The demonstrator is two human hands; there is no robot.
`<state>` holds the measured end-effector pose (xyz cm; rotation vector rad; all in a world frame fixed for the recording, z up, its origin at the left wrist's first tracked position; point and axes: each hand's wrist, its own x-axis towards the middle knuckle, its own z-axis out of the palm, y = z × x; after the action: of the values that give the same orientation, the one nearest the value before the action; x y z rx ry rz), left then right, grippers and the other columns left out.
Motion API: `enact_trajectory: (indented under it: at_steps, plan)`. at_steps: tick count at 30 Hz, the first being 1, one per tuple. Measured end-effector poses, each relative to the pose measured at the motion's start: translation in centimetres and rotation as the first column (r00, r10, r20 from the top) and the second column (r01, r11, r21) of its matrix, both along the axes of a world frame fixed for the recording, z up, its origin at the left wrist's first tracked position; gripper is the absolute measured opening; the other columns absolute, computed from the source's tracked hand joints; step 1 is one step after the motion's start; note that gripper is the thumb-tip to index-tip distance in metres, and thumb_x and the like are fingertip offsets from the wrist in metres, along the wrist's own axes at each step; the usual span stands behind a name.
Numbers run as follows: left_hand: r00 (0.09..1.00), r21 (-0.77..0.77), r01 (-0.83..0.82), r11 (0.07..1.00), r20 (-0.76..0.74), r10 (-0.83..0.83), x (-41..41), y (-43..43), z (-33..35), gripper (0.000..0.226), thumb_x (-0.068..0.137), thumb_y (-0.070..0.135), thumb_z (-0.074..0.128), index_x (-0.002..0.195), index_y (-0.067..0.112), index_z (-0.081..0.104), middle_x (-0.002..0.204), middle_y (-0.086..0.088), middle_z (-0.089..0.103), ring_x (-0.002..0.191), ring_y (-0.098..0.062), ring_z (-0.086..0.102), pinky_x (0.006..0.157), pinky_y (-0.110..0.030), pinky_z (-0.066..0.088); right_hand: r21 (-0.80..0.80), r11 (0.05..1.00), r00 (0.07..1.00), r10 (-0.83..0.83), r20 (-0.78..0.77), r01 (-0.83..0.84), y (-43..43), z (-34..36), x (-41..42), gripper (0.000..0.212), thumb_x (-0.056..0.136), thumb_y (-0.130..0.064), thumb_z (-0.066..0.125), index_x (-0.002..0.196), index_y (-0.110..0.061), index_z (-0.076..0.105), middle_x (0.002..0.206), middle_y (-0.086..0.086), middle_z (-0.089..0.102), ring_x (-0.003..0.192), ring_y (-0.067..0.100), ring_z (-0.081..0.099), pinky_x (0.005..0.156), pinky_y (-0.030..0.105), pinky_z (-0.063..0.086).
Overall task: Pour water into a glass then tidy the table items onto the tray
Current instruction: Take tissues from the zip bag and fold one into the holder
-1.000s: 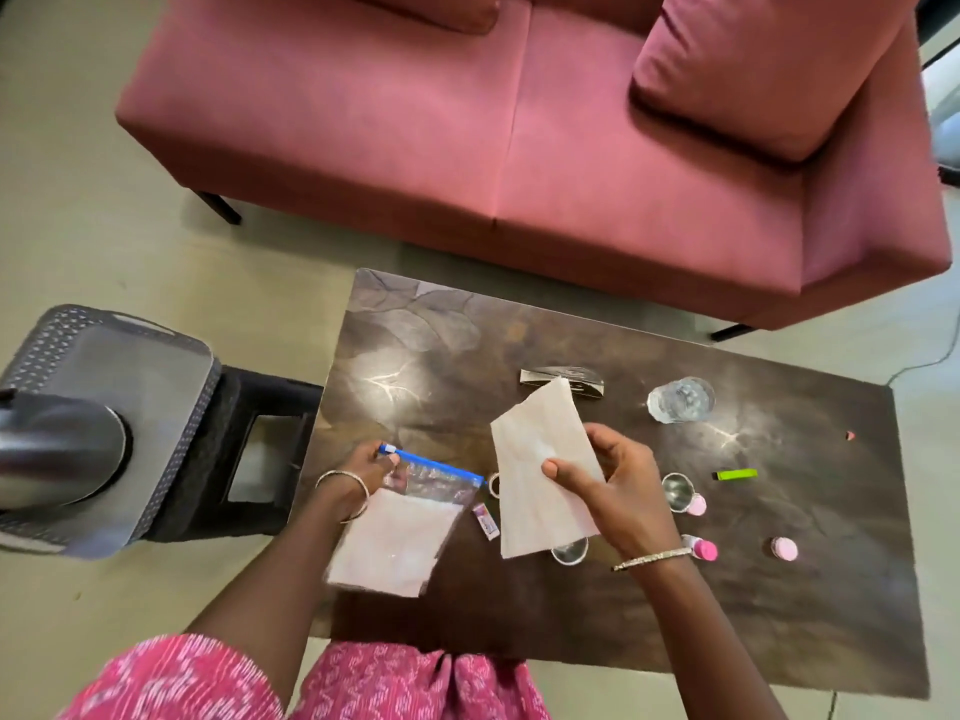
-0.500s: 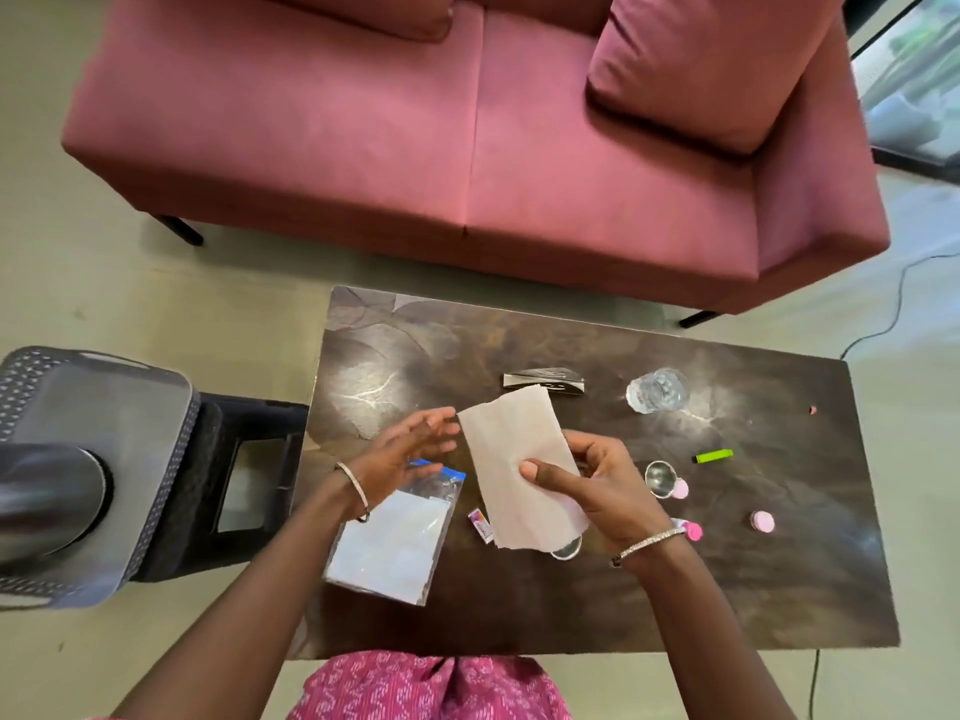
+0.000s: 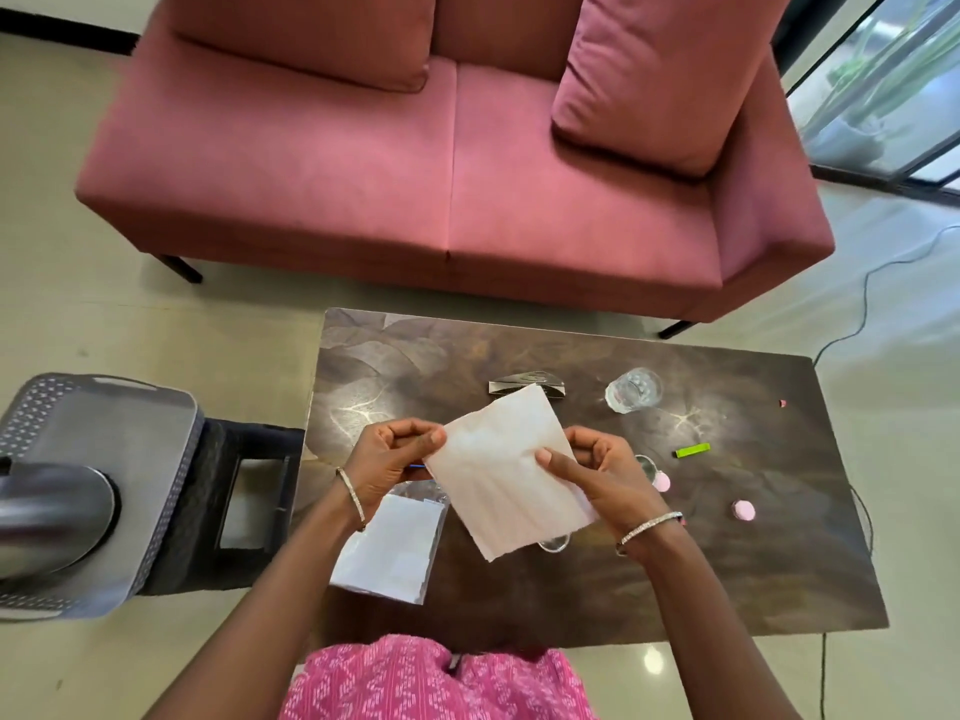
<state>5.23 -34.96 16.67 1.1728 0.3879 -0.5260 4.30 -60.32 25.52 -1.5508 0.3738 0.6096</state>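
Both hands hold a white paper napkin (image 3: pixel 506 480) above the dark table (image 3: pixel 753 553). My left hand (image 3: pixel 392 457) pinches its left edge; my right hand (image 3: pixel 592 475) pinches its right side with the thumb on top. Under the left wrist a clear zip bag (image 3: pixel 392 545) with white sheets lies flat on the table. A glass of water (image 3: pixel 634 389) stands at the back of the table. The grey perforated tray (image 3: pixel 111 470) sits on a dark stool to the left, with a steel jug (image 3: pixel 49 517) on it.
A shiny folded packet (image 3: pixel 506 385) lies behind the napkin. Small steel cups (image 3: pixel 644 465) and pink caps (image 3: pixel 743 510), a green stick (image 3: pixel 693 450) and a tiny pink bit (image 3: pixel 782 403) dot the right half. A pink sofa (image 3: pixel 452 148) stands beyond; a cable (image 3: pixel 872 283) runs along the floor at right.
My left hand has let go of the zip bag, which now lies on the table, and has come up to pinch the napkin's left edge. The view tilted up.
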Motion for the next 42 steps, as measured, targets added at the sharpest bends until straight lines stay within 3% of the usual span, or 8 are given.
enact_trajectory:
  at_steps: [3,11,15,19,23,28,32,42]
  plan:
    - [0.999,0.038,0.044,0.998,-0.003,-0.044,-0.6,0.1,0.1,0.010,0.083,0.012,0.071,0.090,0.017,0.076,0.087,-0.011,0.076,0.075,-0.020,0.072,0.063,-0.030,0.060,-0.029,0.993,0.993,-0.113,-0.023,0.112,-0.6,-1.3,-0.9,0.021,0.084,-0.015,0.077,0.101,-0.007,0.069,0.091,0.016,0.077,0.076,0.023,0.071,0.061,0.030,0.058]
    - [0.988,0.155,-0.149,0.977,-0.014,0.153,-1.3,-1.8,0.4,0.012,0.084,0.003,0.069,0.086,0.014,0.064,0.073,-0.005,0.074,0.071,-0.017,0.069,0.060,-0.029,0.058,0.097,0.977,0.980,-0.180,-0.079,0.188,-4.1,-4.0,-2.1,0.077,0.068,0.008,0.083,0.130,-0.028,0.054,0.105,0.020,0.073,0.093,0.031,0.073,0.073,0.036,0.058]
    - [0.973,0.136,-0.175,0.975,-0.124,0.192,-1.2,-3.8,0.8,0.013,0.087,0.012,0.067,0.099,0.008,0.067,0.088,-0.009,0.071,0.081,-0.024,0.066,0.061,-0.032,0.060,0.138,0.968,0.978,-0.204,-0.050,0.209,-5.9,-4.6,-1.7,0.059,0.074,0.013,0.075,0.127,-0.007,0.059,0.103,0.016,0.075,0.090,0.025,0.072,0.072,0.033,0.060]
    - [0.901,0.181,-0.109,0.977,-0.397,0.174,-1.4,-6.0,0.9,0.026,0.088,0.026,0.068,0.102,0.004,0.067,0.090,-0.012,0.066,0.077,-0.025,0.064,0.067,-0.040,0.062,0.068,0.986,0.986,-0.156,0.054,0.152,-7.3,-4.5,-1.3,0.039,0.085,0.000,0.070,0.119,-0.020,0.066,0.099,0.011,0.076,0.087,0.026,0.064,0.079,0.043,0.048]
    - [0.838,0.138,-0.191,0.972,-0.493,0.235,-1.4,-8.8,0.9,0.016,0.087,0.014,0.070,0.096,0.003,0.064,0.091,-0.014,0.066,0.073,-0.028,0.067,0.061,-0.037,0.062,-0.029,0.999,0.990,-0.032,0.140,0.037,-8.8,-3.9,-1.0,0.034,0.091,-0.016,0.065,0.121,-0.032,0.064,0.099,0.003,0.077,0.086,0.018,0.067,0.075,0.039,0.054]
    - [0.802,0.102,-0.328,0.939,-0.495,0.334,-1.1,-11.2,1.0,0.005,0.085,0.000,0.068,0.088,0.000,0.065,0.087,-0.014,0.067,0.072,-0.026,0.067,0.056,-0.031,0.061,-0.102,0.993,0.992,-0.049,0.115,0.061,-10.7,-3.8,-0.3,0.033,0.091,-0.019,0.068,0.124,-0.018,0.065,0.085,-0.004,0.075,0.069,0.007,0.062,0.056,0.023,0.052]
    - [0.828,-0.020,-0.339,0.940,-0.480,0.289,-0.9,-12.2,1.2,0.008,0.086,-0.003,0.064,0.093,-0.001,0.066,0.088,-0.015,0.071,0.072,-0.024,0.073,0.059,-0.029,0.061,-0.057,0.988,0.988,-0.142,0.062,0.146,-12.1,-4.1,0.8,0.028,0.093,-0.011,0.066,0.119,-0.002,0.067,0.089,0.011,0.075,0.063,0.008,0.066,0.054,0.020,0.054]
    - [0.930,-0.104,-0.284,0.953,-0.271,0.248,-1.0,-13.9,1.9,0.033,0.072,-0.002,0.073,0.104,0.005,0.069,0.092,-0.015,0.074,0.082,-0.022,0.073,0.072,-0.026,0.061,-0.095,0.969,0.961,-0.208,0.181,0.227,-14.7,-3.9,2.7,0.017,0.092,-0.006,0.065,0.098,-0.021,0.069,0.086,0.010,0.067,0.058,0.019,0.066,0.047,0.022,0.054]
